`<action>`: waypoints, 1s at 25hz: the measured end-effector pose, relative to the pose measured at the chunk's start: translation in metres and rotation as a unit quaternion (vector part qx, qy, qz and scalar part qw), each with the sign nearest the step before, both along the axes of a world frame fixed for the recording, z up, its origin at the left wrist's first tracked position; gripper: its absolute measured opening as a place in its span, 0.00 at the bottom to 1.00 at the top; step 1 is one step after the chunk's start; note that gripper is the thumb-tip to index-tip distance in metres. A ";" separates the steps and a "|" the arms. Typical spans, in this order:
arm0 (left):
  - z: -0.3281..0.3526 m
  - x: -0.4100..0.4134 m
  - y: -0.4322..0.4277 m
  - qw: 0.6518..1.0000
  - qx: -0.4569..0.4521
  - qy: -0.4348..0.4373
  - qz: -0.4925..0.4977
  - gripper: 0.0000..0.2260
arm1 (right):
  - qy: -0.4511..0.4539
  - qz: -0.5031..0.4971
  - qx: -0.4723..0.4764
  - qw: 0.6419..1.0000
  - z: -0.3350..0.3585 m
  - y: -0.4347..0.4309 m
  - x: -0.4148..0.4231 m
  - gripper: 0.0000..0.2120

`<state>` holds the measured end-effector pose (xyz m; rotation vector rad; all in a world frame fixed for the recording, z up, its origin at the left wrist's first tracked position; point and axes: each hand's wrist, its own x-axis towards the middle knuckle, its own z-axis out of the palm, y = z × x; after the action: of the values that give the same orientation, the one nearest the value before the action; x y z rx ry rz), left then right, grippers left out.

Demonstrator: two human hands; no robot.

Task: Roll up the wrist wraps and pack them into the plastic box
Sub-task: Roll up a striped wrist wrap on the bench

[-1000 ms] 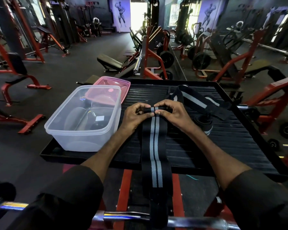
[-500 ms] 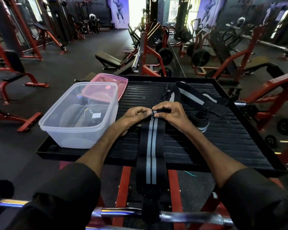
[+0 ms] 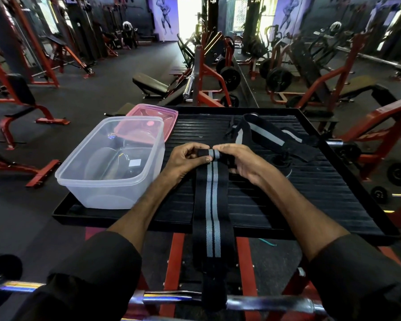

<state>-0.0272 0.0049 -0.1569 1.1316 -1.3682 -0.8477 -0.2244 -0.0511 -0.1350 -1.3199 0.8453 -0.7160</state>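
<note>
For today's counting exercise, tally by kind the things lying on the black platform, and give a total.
Wrist wraps: 3 – the one being rolled, a loose one, a rolled one partly hidden behind the right hand
Clear plastic box: 1
Pink lid: 1
Total: 5
</note>
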 end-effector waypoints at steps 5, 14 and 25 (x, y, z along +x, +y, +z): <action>0.004 -0.004 0.005 1.000 0.013 0.009 -0.001 0.15 | 0.077 0.058 -0.075 0.992 -0.007 0.001 -0.008 0.16; -0.001 -0.018 0.007 0.976 0.202 0.045 -0.069 0.32 | 0.061 0.031 -0.226 0.972 -0.021 0.008 0.009 0.12; 0.000 0.000 0.015 0.995 0.097 0.004 -0.034 0.15 | 0.009 0.054 -0.245 0.968 -0.018 0.000 -0.007 0.14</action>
<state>-0.0275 0.0198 -0.1565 1.2341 -1.3443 -1.0522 -0.2310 -0.0509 -0.1528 -1.8005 0.6229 -0.8596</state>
